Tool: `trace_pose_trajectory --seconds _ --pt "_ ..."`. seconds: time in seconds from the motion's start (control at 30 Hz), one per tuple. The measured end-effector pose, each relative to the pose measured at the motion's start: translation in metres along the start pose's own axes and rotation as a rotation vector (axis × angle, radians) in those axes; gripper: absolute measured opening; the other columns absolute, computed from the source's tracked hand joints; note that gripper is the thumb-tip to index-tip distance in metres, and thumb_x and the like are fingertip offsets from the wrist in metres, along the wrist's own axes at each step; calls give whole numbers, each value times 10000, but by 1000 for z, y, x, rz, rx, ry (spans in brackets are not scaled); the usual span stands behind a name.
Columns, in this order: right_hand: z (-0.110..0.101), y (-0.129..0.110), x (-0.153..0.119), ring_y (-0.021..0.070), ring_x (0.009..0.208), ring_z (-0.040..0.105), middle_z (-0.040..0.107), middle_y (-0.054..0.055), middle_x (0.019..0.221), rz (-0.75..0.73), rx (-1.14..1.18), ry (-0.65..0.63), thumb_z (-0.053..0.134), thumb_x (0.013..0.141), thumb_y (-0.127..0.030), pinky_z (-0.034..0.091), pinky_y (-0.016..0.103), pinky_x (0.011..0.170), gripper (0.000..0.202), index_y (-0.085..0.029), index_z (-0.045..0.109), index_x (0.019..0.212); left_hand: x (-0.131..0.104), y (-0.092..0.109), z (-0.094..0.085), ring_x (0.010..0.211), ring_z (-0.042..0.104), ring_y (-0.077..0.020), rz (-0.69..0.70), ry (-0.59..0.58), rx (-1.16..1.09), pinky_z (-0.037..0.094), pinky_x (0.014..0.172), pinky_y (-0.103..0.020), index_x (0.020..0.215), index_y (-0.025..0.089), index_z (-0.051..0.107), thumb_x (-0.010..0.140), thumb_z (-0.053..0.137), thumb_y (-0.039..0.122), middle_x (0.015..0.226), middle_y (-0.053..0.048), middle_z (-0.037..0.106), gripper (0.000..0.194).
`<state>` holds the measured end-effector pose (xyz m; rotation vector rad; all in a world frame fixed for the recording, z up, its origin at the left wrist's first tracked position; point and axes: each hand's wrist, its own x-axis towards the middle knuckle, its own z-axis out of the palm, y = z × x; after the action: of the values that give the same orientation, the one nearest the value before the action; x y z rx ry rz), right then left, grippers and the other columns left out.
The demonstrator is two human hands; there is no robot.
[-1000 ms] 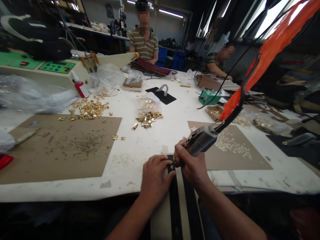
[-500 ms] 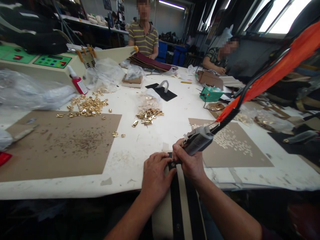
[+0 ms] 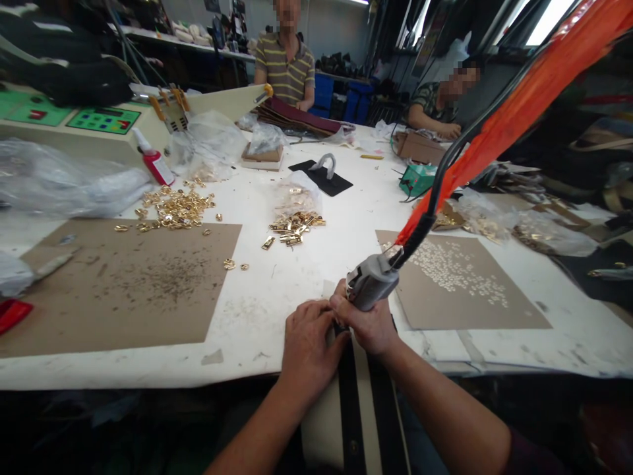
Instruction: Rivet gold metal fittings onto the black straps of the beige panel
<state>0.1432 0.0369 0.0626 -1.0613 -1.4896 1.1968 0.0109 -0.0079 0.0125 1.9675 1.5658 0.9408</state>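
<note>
Tipped steeper, the hefty-looking tool (image 3: 372, 284) is well clasped round its body by the right hand (image 3: 372, 326). Pliable-looking striped material (image 3: 352, 415) is pressed by the half-open left hand (image 3: 307, 343).

head view | from above | forward and down | hands (image 3: 311, 343) near, table (image 3: 267, 290) beyond

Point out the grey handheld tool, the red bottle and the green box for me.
Grey handheld tool (image 3: 372, 282): head view, on its body.
Red bottle (image 3: 157, 166): head view, on its side.
Green box (image 3: 416, 181): head view, near its middle.
</note>
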Motion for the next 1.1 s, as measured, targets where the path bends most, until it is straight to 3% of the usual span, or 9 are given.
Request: trace_pose_trajectory --seconds 0.2,0.37,0.5,0.6,0.73,0.87,1.0,1.1 --pt "3 4 -1 108 588 473 540 -14 638 38 -4 44 734 824 -378 425 259 579 296 -174 557 704 0 3 -2 1178 570 -311 -5 -20 53 427 970 -478 1091 231 733 844 773 279 1203 -60 701 256" --pt "1 -16 -3 98 605 498 567 -13 681 86 180 38 799 792 -460 432 238 593 357 -146 633 828 -1 3 -2 1170 591 -296 40 -1 77 459 970 -471 1077 240 744 880 728 302 1226 -63 696 207" --pt "-22 -39 -20 107 527 498 553 -30 608 35 282 140 783 790 -581 418 241 537 481 -146 661 958 -1 -1 0 1207 595 -300 47 47 101 471 1024 -498 1070 270 769 829 741 256 1246 -56 701 243" --pt "-57 -47 -50 156 573 575 630 -2 660 128 108 312 759 787 -629 473 273 578 593 -149 683 1127 -1 -6 1 1217 610 -304 59 66 113 489 1048 -516 1063 291 788 820 740 307 1248 -53 712 249" --pt "-108 -21 -102 295 987 695 755 89 1066 233 -295 430 690 801 -634 556 364 865 612 -176 703 1208 3 -21 2 1180 658 -313 107 73 181 540 1032 -520 1028 286 811 810 737 375 1218 -73 740 247" --pt "-144 31 -145 353 1345 564 636 149 1401 247 -444 495 622 779 -642 440 427 1165 772 -144 604 1370 7 -34 3 1137 693 -299 226 96 242 586 995 -482 1031 282 815 838 718 420 1188 -84 758 256" --pt "-160 59 -176 353 1388 533 591 179 1451 234 -554 577 596 799 -609 409 442 1204 779 -121 575 1406 2 -29 3 1116 703 -297 273 163 259 601 977 -485 1032 263 805 851 695 426 1164 -86 763 267" --pt "-158 60 -191 375 1355 554 610 169 1425 49 -652 777 663 769 -594 432 486 1187 737 -154 627 1359 -6 -24 2 1136 694 -310 268 181 243 594 995 -505 1047 256 801 851 687 449 1185 -94 756 298"
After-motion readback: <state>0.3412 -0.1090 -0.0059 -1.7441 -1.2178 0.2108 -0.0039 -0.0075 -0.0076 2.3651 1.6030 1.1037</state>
